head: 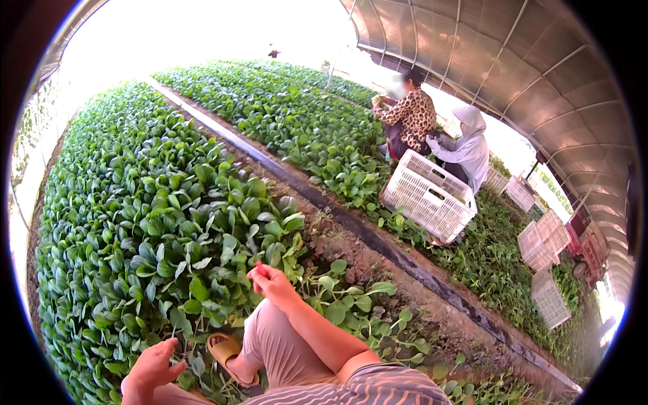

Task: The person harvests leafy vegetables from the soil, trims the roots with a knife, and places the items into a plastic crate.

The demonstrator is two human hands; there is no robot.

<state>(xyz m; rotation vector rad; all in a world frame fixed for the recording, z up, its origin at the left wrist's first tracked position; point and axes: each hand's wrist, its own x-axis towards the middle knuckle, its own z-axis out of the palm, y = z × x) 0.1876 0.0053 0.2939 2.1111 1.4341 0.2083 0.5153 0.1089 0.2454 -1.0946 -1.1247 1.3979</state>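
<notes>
In my right hand (271, 286) is a small knife (252, 244) with a red handle. Its blade points away from me over the leaves. My left hand (154, 363) is low in the view, thumb apart from the fingers, with nothing seen in it. Both hands are close to a dense bed of leafy greens (167, 238), which look like bok choy. Loose or fallen plants (349, 304) lie on the soil to the right of my knee. My foot, in a tan sandal (225, 350), rests between the hands at the edge of the plants.
A dark irrigation hose (364, 230) runs diagonally along the soil path. Beyond it, two people crouch beside a white plastic crate (430, 195) holding some greens. More crates (549, 298) and a red cart-like vehicle (590, 250) stand at right. A greenhouse frame (486, 61) arches overhead.
</notes>
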